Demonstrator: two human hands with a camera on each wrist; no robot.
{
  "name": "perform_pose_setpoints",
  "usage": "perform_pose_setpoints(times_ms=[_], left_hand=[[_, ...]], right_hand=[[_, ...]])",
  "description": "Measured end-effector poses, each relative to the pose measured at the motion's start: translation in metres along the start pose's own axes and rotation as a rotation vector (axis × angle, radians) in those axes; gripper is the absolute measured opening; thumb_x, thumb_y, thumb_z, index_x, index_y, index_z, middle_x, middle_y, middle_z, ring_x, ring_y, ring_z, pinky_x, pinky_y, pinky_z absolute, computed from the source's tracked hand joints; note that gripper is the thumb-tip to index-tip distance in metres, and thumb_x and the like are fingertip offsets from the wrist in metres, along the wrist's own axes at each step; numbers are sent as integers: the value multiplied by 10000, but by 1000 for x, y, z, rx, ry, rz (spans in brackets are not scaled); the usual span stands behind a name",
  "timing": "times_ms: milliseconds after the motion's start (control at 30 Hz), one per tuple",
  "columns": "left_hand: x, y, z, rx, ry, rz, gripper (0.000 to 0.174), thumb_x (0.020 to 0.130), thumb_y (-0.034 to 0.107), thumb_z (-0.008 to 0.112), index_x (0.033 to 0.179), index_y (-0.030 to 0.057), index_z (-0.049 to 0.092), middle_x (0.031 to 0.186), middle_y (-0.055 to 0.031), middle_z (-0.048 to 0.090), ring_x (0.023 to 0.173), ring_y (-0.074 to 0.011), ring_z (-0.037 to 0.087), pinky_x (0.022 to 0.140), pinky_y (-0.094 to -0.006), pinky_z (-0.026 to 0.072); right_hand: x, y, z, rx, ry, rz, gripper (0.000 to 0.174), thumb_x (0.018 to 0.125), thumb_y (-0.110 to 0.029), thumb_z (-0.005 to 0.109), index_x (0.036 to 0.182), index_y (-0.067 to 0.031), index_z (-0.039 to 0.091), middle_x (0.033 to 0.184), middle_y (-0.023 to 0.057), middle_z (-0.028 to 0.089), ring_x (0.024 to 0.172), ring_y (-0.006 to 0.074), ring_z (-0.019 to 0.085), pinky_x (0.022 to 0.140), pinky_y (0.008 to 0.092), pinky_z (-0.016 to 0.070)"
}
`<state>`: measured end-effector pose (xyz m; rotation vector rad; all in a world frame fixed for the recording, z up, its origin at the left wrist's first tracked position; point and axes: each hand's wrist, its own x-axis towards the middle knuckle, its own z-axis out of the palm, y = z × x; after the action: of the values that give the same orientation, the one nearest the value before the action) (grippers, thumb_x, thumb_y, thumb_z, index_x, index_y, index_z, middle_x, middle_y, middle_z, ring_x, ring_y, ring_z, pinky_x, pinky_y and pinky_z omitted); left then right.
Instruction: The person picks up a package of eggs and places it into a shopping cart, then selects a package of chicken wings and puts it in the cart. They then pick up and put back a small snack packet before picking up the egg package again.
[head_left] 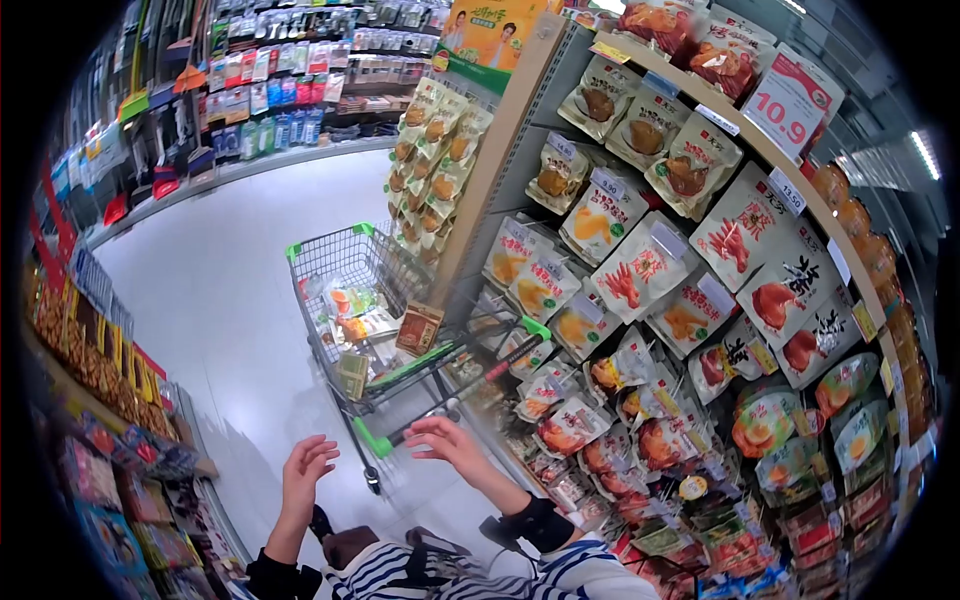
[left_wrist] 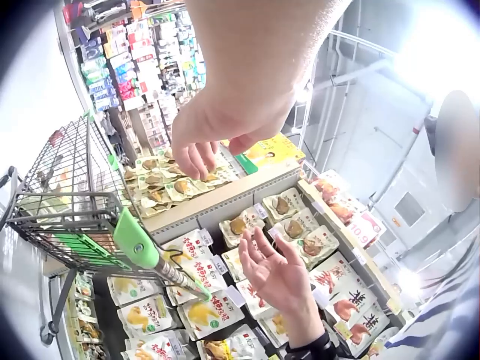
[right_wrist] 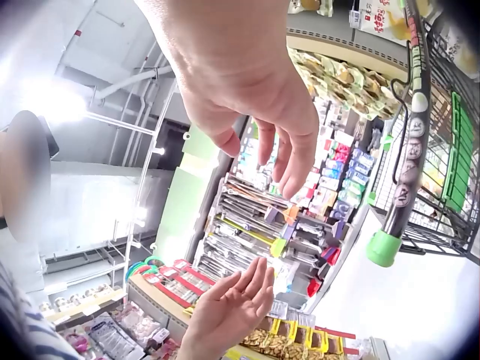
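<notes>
Both hands are raised in front of the body, apart and empty. In the head view the left hand [head_left: 305, 478] is at lower centre-left, its fingers loosely bent toward the right. Facing it, the right hand [head_left: 450, 447] has its fingers pointing left, close below the green-cornered shopping cart [head_left: 372, 440]; neither hand touches the cart. Several packets lie in the cart, among them a brown packet [head_left: 419, 328]. The left wrist view shows the left hand [left_wrist: 225, 124] from above with relaxed fingers. In the right wrist view the right hand [right_wrist: 251, 112] hangs with fingers apart, beside the cart handle [right_wrist: 411, 142].
Shelves of hanging food packets [head_left: 640, 265] rise on the right, with a price sign [head_left: 790, 103] on top. Snack shelves [head_left: 100, 350] stand along the left. White floor [head_left: 220, 250] stretches between them toward a rack of household goods [head_left: 290, 80].
</notes>
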<state>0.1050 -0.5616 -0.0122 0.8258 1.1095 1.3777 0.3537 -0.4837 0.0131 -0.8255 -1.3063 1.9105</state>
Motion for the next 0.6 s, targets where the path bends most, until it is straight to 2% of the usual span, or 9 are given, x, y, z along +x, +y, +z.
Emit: perform_pose_setpoints(times_ms=[33,367,600], left_hand=[[6,4,-13,-6,-19,-9,302,825,127,488,1102,20,435,1017,-94,546,922,-171,534,751,-272,436],[64,66,-143,24,-91,-80,303,830,124,467,1110,13,436,1025,-95,537,921,-163,531,756,-259,434],[90,75,-186,3,-117,-122,309,830,133,474,1111,11,434,1026,-96,536,923,-160,531,758,-257,435]], right_hand=[[8,2,11,-5,28,-22,249,868,-132,428,1093,-25,432,1097,90,491,980,174,510,816,290,444],[100,21,122,-15,220,23,244,876,-182,419,1070,-37,447,1065,76,502,951,154,521,794,281,449],[136,27,147,-25,265,68,256,883,-207,404,1069,-37,449,1060,79,501,942,156,524,784,286,456]])
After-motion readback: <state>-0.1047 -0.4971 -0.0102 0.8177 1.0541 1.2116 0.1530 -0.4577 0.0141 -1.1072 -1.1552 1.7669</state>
